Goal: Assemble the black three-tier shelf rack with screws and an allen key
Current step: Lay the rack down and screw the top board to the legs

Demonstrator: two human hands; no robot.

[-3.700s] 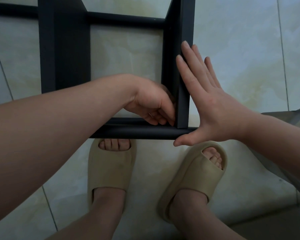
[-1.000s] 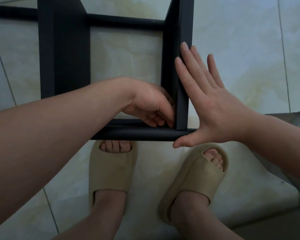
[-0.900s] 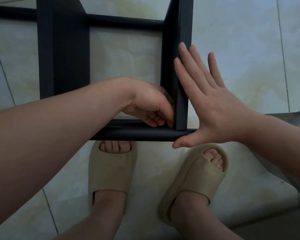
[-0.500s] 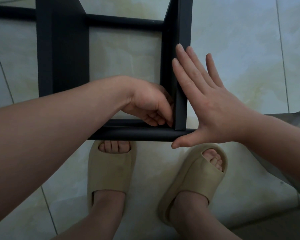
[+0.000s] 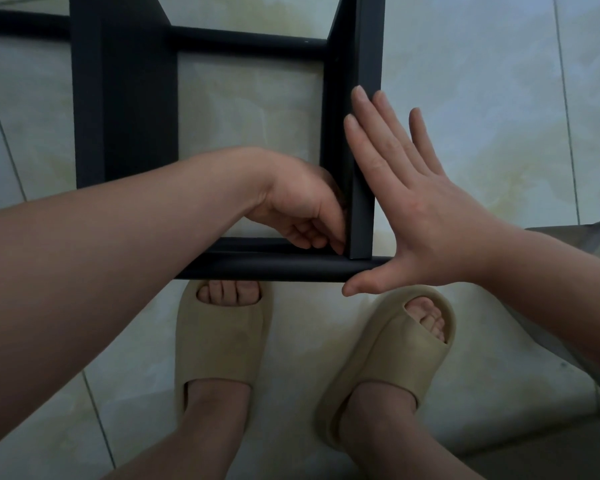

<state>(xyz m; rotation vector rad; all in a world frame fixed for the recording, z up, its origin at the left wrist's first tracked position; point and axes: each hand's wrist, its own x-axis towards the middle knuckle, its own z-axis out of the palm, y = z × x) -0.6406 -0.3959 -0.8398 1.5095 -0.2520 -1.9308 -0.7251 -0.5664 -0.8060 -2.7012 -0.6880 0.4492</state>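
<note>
The black rack [image 5: 125, 116] fills the upper left and middle of the frame, over a pale tile floor [image 5: 482, 81]. The right hand [image 5: 420, 209] lies flat on the outer side of a post [image 5: 362, 202], fingers straight, thumb by the end of the low bar [image 5: 274, 268]. The left hand [image 5: 302, 206] is inside the corner, fingers curled against the post. I cannot tell if it holds anything. Two tan slippers [image 5: 222, 341] are at the bottom.
</note>
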